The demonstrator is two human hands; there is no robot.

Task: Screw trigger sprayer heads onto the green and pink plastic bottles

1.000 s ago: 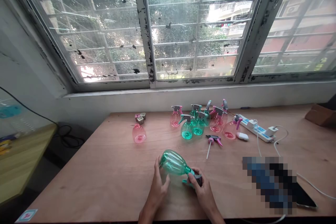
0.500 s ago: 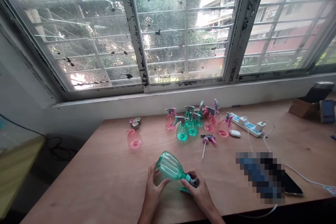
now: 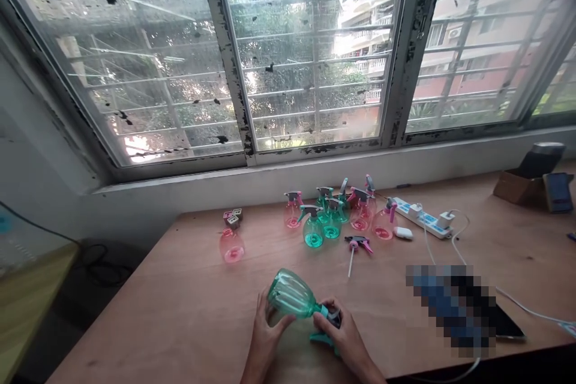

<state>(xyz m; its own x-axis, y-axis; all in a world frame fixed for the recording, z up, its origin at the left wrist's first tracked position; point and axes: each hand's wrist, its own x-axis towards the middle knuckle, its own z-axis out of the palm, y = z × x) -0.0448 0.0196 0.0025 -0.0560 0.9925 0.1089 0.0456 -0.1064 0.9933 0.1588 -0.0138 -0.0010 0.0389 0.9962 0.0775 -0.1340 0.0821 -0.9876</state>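
Observation:
A clear green spray bottle (image 3: 294,294) lies tilted on its side above the table, its base to the left and its neck to the right. My left hand (image 3: 269,327) is closed around the base end. At the neck, my right hand (image 3: 339,324) grips the dark grey and green spray head (image 3: 324,339), whose green trigger points down and left. Fingers cover much of the head. Beyond my hands lie a loose pink and black spray head with its tube (image 3: 355,245) and an open-necked pink bottle (image 3: 231,247).
Several pink and green spray bottles (image 3: 314,233) stand together near the window wall. Small square pieces (image 3: 233,217) sit behind the pink bottle. To the right are a power strip (image 3: 423,218), a white case (image 3: 403,232), a blurred phone (image 3: 504,321), cables and a cardboard box (image 3: 517,185).
The spray head has turned a little in my right hand, so more of its green trigger shows. My left hand keeps its hold on the bottle. The view has shifted slightly.

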